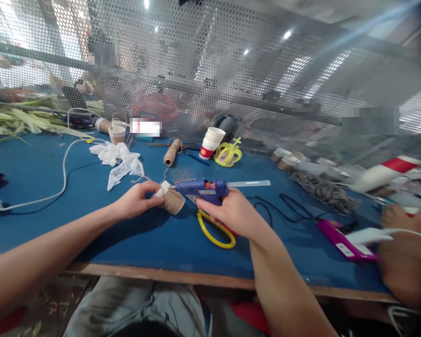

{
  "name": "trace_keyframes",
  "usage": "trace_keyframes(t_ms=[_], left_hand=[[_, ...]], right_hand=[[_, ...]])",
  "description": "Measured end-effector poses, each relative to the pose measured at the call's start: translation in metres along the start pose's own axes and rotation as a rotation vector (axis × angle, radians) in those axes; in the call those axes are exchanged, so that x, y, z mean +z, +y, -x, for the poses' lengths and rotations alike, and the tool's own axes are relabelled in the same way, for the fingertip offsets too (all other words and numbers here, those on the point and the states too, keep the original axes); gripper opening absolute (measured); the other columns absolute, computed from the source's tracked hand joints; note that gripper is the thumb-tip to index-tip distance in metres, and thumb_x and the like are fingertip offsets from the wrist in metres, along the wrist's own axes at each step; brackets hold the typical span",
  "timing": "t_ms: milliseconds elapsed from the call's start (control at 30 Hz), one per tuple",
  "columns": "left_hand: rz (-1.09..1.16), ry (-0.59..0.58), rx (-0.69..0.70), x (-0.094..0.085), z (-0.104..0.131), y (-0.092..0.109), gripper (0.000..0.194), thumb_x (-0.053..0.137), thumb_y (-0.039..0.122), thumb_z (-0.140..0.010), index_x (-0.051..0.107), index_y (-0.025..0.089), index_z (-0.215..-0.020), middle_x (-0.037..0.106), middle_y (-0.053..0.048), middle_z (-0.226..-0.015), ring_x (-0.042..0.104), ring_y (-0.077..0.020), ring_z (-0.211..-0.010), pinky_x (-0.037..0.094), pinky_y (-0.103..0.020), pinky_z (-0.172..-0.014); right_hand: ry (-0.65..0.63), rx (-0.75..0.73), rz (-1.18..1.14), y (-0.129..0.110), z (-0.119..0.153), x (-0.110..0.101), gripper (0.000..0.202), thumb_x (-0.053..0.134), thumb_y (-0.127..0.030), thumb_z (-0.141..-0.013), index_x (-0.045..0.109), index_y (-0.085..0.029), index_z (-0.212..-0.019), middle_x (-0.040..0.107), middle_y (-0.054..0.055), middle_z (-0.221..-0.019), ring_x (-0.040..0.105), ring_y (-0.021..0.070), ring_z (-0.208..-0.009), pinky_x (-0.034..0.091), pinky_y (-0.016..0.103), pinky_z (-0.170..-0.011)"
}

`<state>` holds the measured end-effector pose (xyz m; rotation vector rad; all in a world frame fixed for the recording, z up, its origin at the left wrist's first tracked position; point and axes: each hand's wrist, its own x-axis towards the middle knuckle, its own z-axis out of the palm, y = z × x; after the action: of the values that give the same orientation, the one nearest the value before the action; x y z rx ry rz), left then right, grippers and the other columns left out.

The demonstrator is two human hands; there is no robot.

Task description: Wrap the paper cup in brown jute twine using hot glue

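My left hand (pixel 138 200) pinches a small paper cup (pixel 173 202) wrapped in brown twine, tilted on its side with a white part near the fingertips. In my right hand (pixel 236 213) is a blue hot glue gun (pixel 203 188), its nozzle at the cup's white part; I cannot tell whether it touches. A clear glue stick (pixel 249 183) juts from the gun's back. Under the right hand lie scissors with yellow handles (pixel 218 244), partly hidden. Behind the cup rests a spool of twine (pixel 171 152), and a strand runs from it towards the cup.
Crumpled white plastic (pixel 117 157) and a twine-wrapped cup (pixel 117 133) are at back left. Stacked paper cups (pixel 212 142) stand beside a yellow crown (pixel 228 154). A purple power strip (pixel 347 241), dark cord and another person's arm (pixel 403 262) are at right. Perforated metal mesh (pixel 182 61) rises behind.
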<state>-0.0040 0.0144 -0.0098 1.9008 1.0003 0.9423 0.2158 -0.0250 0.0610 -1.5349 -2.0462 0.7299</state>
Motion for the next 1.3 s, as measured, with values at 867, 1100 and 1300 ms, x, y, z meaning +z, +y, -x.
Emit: trace_keyframes(t_ms=[867, 1100, 1300], left_hand=[[-0.071, -0.071, -0.038, 0.0001, 0.0018, 0.0067, 0.020, 0.049, 0.031, -0.076, 0.058, 0.013, -0.072, 0.061, -0.004, -0.075, 0.052, -0.0162, -0.071, 0.041, -0.028, -0.069], [-0.055, -0.089, -0.036, -0.0002, 0.0017, 0.0085, 0.019, 0.048, 0.030, -0.077, 0.057, 0.014, -0.073, 0.062, -0.004, -0.075, 0.053, -0.0155, -0.072, 0.042, -0.028, -0.070], [-0.081, -0.093, -0.029, -0.0002, 0.0015, 0.0064, 0.019, 0.048, 0.030, -0.077, 0.057, 0.014, -0.072, 0.061, -0.005, -0.075, 0.053, -0.0156, -0.071, 0.042, -0.028, -0.068]], right_hand=[[0.064, -0.148, 0.207, -0.0039, 0.0055, 0.0035, 0.023, 0.052, -0.021, -0.075, 0.055, -0.019, -0.052, 0.053, -0.002, -0.045, 0.053, 0.0148, -0.053, 0.040, 0.026, -0.054], [0.090, -0.147, 0.226, -0.0037, 0.0056, 0.0047, 0.022, 0.052, -0.020, -0.075, 0.057, -0.018, -0.054, 0.052, -0.002, -0.044, 0.051, 0.0136, -0.050, 0.039, 0.025, -0.051], [0.072, -0.126, 0.222, -0.0037, 0.0055, 0.0054, 0.024, 0.053, -0.020, -0.075, 0.056, -0.018, -0.051, 0.050, -0.003, -0.043, 0.049, 0.0122, -0.047, 0.037, 0.025, -0.050]])
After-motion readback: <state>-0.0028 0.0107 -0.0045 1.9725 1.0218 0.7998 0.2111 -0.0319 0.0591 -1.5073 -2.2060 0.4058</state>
